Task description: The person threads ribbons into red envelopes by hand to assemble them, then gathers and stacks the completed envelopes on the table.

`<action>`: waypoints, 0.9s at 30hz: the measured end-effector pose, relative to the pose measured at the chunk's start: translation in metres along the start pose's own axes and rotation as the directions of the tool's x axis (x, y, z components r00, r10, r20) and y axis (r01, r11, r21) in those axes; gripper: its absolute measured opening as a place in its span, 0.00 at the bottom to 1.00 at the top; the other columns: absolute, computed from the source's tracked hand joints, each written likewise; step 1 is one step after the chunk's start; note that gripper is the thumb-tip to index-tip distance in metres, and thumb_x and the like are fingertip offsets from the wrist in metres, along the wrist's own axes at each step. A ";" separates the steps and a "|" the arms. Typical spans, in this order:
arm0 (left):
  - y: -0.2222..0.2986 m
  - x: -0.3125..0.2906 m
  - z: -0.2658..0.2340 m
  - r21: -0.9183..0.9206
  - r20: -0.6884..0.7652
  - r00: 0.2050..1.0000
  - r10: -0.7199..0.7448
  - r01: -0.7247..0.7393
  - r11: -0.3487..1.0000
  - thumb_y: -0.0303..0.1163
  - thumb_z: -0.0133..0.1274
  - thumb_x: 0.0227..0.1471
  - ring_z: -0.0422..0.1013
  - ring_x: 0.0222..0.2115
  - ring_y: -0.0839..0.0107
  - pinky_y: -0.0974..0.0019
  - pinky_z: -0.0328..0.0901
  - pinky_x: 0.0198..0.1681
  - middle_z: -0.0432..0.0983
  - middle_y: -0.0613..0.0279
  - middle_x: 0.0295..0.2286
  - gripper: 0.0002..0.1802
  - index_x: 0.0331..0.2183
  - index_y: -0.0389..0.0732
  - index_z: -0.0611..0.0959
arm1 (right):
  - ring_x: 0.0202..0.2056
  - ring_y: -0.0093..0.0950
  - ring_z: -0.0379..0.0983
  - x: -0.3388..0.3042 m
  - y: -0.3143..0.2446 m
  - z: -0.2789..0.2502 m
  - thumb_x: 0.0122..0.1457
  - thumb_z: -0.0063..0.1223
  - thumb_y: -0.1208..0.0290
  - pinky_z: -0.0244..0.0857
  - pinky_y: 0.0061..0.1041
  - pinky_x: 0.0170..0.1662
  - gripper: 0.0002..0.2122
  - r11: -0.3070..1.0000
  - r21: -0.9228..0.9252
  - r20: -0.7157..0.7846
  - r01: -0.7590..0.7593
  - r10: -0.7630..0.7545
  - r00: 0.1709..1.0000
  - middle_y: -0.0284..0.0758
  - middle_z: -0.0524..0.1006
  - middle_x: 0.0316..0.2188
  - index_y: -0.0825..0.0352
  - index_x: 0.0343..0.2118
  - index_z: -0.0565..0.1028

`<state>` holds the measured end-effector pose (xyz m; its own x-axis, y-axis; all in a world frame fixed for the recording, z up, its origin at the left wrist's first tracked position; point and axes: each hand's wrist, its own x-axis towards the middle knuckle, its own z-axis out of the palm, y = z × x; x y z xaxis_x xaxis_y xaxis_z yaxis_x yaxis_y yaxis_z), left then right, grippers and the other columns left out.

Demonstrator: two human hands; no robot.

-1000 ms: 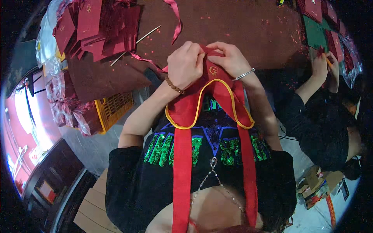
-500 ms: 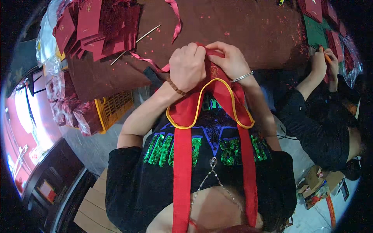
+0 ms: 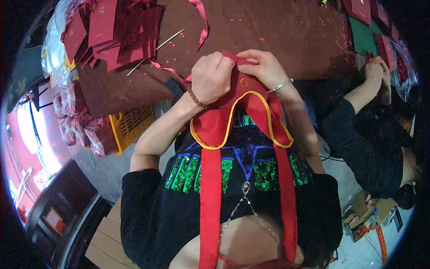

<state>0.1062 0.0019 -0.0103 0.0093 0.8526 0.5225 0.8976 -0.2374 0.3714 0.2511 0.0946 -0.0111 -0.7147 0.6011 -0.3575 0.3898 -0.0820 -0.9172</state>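
- the left hand is closed in a fist at the near edge of the tabletop, its fingers curled and pressed together on the top of a red cloth piece with a yellow trim.
- the right hand sits just beside it, touching the same cloth; its fingers pinch a folded red edge at the top, with the index finger stretched toward the left hand.
- the red cloth piece hangs from both hands down over the person's black shirt; two long red ribbons run from it toward the lower edge.
- a beaded bracelet circles the left wrist, and a silver bangle circles the right wrist.
- on the tabletop, up and to the left, lies a heap of dark red cards, with a thin light stick just beside it.
- a pink ribbon curls on the tabletop above the left hand.
- a yellow crate stands below the tabletop edge on the left.
- at the right, another person's hand rests near a green card and more red cards, well apart from the cloth.
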 end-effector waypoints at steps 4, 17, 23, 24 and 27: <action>0.001 -0.002 0.002 -0.028 -0.008 1.000 -0.016 0.016 0.999 0.23 0.55 0.38 0.64 0.17 0.60 0.62 0.59 0.20 0.63 0.57 0.18 0.08 0.20 0.40 0.71 | 0.37 0.23 0.71 0.003 -0.004 -0.002 0.47 0.53 0.74 0.64 0.21 0.41 0.15 0.997 -0.037 0.035 -0.075 0.076 0.996 0.37 0.76 0.34 0.73 0.39 0.72; 0.008 0.002 0.002 0.048 0.120 0.992 -0.034 0.028 0.998 0.27 0.51 0.41 0.66 0.20 0.56 0.58 0.61 0.22 0.64 0.55 0.20 0.06 0.21 0.39 0.70 | 0.37 0.25 0.72 -0.001 -0.008 0.004 0.47 0.53 0.73 0.65 0.23 0.41 0.15 0.956 -0.288 -0.058 -0.060 0.045 0.997 0.37 0.76 0.34 0.71 0.40 0.72; -0.007 -0.001 -0.002 -0.181 0.179 0.956 -0.230 0.262 0.948 0.27 0.52 0.42 0.67 0.20 0.56 0.59 0.61 0.22 0.66 0.55 0.19 0.06 0.22 0.38 0.71 | 0.37 0.26 0.73 0.000 -0.001 0.002 0.48 0.53 0.73 0.65 0.23 0.40 0.15 0.986 -0.167 -0.029 0.011 -0.016 0.999 0.39 0.76 0.33 0.72 0.39 0.72; -0.006 -0.001 -0.004 -0.183 0.240 0.934 -0.264 0.310 0.933 0.26 0.53 0.42 0.67 0.21 0.56 0.60 0.61 0.22 0.67 0.55 0.20 0.05 0.23 0.38 0.73 | 0.36 0.25 0.72 0.001 0.002 0.001 0.48 0.53 0.73 0.65 0.23 0.40 0.15 0.979 -0.203 -0.028 -0.006 0.000 1.000 0.38 0.76 0.33 0.72 0.39 0.72; -0.005 -0.007 -0.003 -0.178 0.190 0.943 -0.274 0.307 0.935 0.26 0.53 0.42 0.67 0.21 0.57 0.60 0.61 0.22 0.67 0.55 0.20 0.05 0.23 0.38 0.73 | 0.36 0.23 0.72 0.005 0.000 -0.003 0.48 0.54 0.72 0.65 0.21 0.40 0.15 0.972 -0.232 0.012 -0.046 0.050 0.999 0.37 0.76 0.33 0.73 0.39 0.71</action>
<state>0.1007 -0.0040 -0.0137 -0.1534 0.9573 0.2451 0.7634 -0.0427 0.6445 0.2493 0.0997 -0.0121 -0.7013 0.5868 -0.4048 0.5462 0.0774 -0.8341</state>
